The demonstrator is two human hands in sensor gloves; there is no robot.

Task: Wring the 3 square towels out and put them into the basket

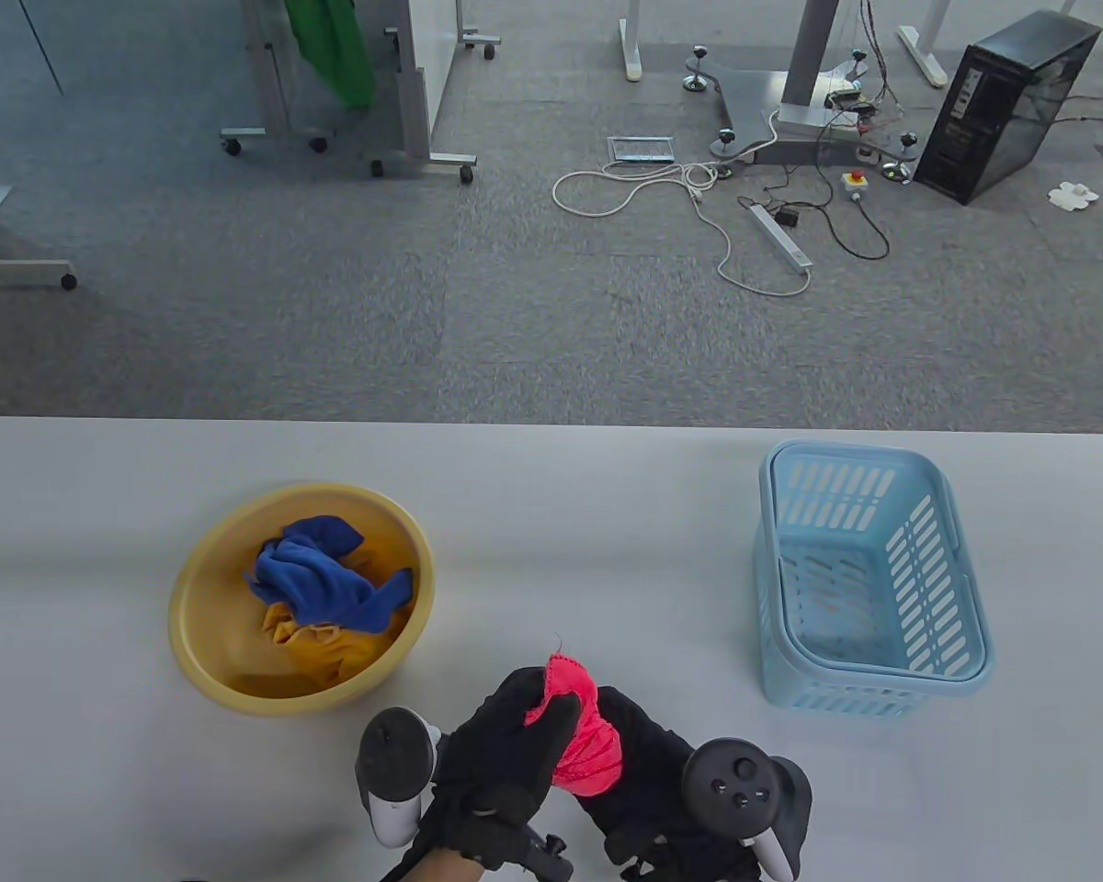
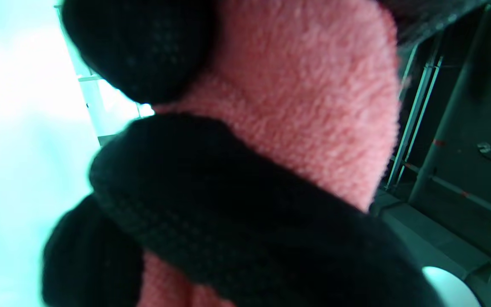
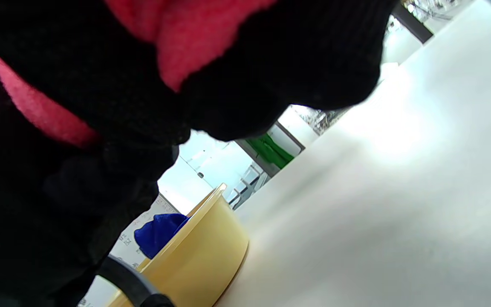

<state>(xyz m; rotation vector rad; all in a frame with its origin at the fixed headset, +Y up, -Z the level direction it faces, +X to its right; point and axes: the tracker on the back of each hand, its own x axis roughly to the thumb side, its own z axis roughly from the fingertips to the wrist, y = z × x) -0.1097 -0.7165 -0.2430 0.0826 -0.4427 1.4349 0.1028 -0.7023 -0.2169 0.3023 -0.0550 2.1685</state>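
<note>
Both gloved hands hold a twisted pink towel above the table's front edge. My left hand grips its upper end, fingers curled round the cloth. My right hand grips the lower end from the right. In the left wrist view the pink towel fills the frame under black fingers. The right wrist view shows the pink towel squeezed between gloved fingers. A blue towel and a yellow towel lie in the yellow basin. The light blue basket stands at the right, nothing inside it.
The yellow basin with the blue towel sits left of my hands in the right wrist view. The grey table ends at a far edge, with carpet, cables and desk legs beyond.
</note>
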